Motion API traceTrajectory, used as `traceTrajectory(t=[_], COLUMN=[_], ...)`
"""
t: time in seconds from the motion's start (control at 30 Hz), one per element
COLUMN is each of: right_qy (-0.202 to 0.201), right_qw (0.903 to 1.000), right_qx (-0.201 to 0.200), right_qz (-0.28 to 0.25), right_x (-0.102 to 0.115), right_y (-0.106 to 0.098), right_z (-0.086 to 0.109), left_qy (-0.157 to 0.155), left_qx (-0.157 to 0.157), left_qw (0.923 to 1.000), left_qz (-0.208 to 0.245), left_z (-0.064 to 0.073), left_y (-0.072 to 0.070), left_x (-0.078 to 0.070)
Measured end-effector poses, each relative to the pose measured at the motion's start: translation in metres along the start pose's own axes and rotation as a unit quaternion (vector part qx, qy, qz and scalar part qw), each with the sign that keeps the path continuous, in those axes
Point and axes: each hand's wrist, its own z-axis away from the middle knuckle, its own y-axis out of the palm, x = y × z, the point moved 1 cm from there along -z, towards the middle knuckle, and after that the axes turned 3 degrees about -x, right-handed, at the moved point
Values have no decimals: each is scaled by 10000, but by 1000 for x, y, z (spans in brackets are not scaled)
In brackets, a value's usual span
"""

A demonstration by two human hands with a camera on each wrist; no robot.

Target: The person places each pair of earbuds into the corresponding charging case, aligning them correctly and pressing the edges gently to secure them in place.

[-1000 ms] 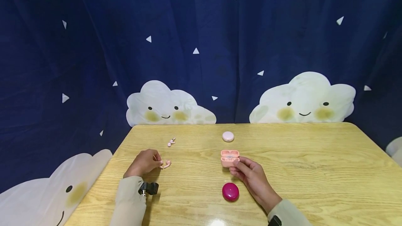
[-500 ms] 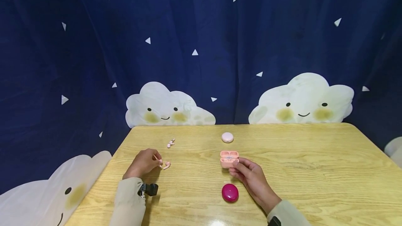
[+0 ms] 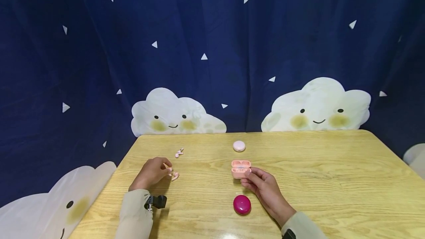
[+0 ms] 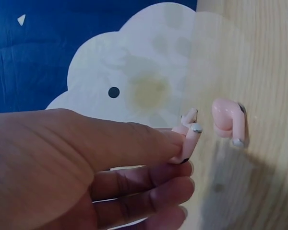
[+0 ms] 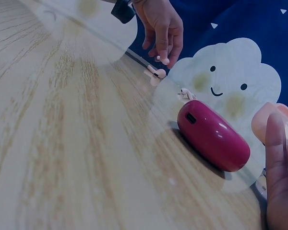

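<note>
My left hand point(image 3: 153, 173) pinches a pink earbud point(image 4: 192, 139) between thumb and fingers, at the left of the table. A second pink earbud point(image 4: 229, 120) lies on the wood just beyond the fingertips. My right hand point(image 3: 267, 189) grips a peach earbud case point(image 3: 241, 170) by its right side, thumb in front. Its lid stands up, showing the wells inside. In the right wrist view the thumb hides part of this case point(image 5: 265, 120).
A closed crimson case point(image 3: 242, 205) lies in front of the peach one, and a closed pale pink case point(image 3: 239, 146) behind it. Another pair of pale pink earbuds point(image 3: 179, 153) lies at the back left. A dark blue curtain point(image 3: 212, 28) hangs behind the table point(image 3: 315, 187).
The head view has tilted and turned slightly, so the scene sits a little lower and further left. Both hands keep their holds almost in place.
</note>
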Motion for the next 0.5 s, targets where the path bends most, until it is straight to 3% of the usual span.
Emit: traceTrajectory(t=[0.5], right_qy=[2], right_qw=[10000], right_qx=[-25], right_qz=[84], right_x=[0], right_y=[0], right_z=[0], left_qy=[191], left_qx=[-135], left_qw=[9991], left_qz=[367], left_z=[0], left_y=[-5], left_x=[-18])
